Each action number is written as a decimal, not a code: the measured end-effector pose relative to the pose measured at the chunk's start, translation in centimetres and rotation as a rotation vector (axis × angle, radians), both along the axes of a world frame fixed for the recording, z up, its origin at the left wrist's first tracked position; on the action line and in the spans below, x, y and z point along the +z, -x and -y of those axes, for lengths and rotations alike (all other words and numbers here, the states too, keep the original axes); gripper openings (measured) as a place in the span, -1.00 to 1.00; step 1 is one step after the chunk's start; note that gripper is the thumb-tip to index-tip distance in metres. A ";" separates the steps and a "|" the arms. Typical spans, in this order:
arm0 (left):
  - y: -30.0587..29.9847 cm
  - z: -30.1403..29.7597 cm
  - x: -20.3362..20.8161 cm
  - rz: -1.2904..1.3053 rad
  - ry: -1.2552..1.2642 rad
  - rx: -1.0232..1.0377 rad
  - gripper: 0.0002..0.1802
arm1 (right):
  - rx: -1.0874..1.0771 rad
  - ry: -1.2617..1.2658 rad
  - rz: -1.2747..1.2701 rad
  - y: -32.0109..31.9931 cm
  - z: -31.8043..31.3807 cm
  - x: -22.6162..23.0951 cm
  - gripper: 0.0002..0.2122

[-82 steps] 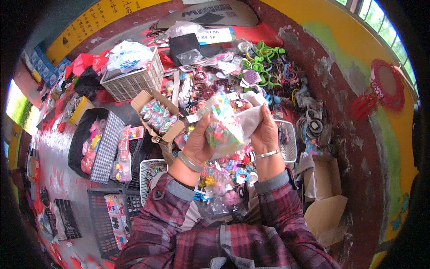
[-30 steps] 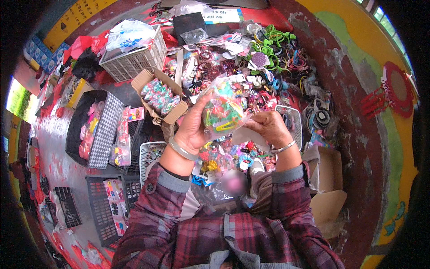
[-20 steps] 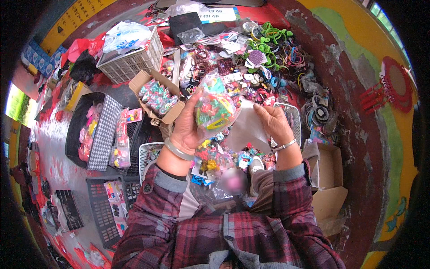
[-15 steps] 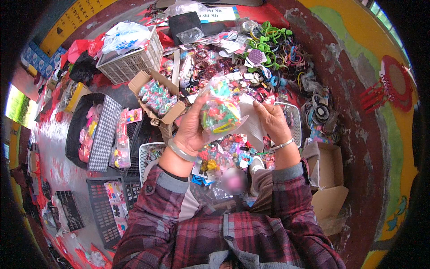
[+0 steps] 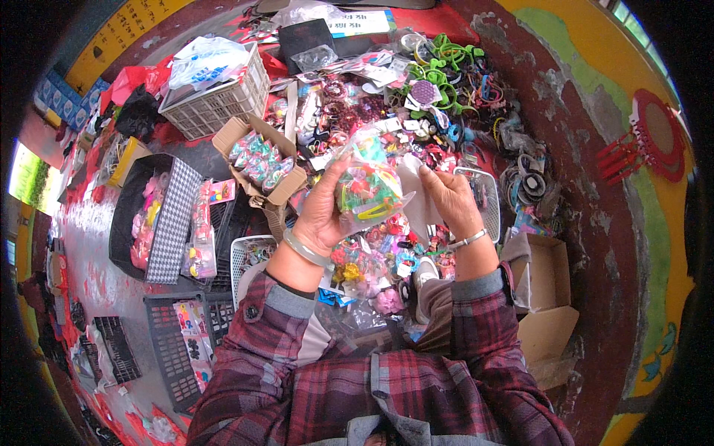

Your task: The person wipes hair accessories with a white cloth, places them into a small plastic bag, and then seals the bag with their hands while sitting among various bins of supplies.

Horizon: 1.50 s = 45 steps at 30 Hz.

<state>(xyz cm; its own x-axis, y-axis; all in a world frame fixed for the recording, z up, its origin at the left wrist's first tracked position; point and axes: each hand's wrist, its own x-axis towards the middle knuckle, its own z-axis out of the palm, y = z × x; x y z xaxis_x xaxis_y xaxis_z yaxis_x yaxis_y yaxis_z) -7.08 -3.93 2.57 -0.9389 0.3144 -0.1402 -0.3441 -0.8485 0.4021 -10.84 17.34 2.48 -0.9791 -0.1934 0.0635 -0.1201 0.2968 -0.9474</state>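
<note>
My left hand (image 5: 321, 212) is wrapped round a clear plastic bag (image 5: 370, 186) packed with small colourful items in green, yellow, red and turquoise, some of them shaped like hair clips. The bag is held up over the pile, in front of my chest. My right hand (image 5: 454, 202) pinches the top of a thin whitish sheet (image 5: 416, 195) between thumb and fingers. That sheet hangs beside the bag's right side; whether it is paper or film I cannot tell. Below both hands lies a heap of bright hair accessories (image 5: 364, 260), partly hidden by the bag and my wrists.
An open cardboard box (image 5: 262, 160) of small filled packets stands left of my hands, with a plastic crate (image 5: 217, 97) behind it. White baskets (image 5: 253, 260) flank the heap. Green headbands (image 5: 446, 70) lie at the back. An open carton (image 5: 547, 275) sits at right.
The whitish sheet has turned and looks narrower. The bag has shifted slightly, still in my left hand. Both hands stay in nearly the same place.
</note>
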 end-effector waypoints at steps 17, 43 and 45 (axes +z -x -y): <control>-0.3 2.1 1.4 -0.021 0.189 0.002 -0.55 | 0.287 -0.130 0.384 0.2 -4.8 2.8 -0.84; 0.4 -2.4 -4.6 0.036 0.483 -0.035 -0.69 | 0.482 0.536 0.429 -1.0 0.6 3.5 -0.54; 0.4 -2.7 -4.7 -0.061 0.520 0.014 -0.69 | 0.368 0.297 0.315 -1.4 1.2 3.7 -0.62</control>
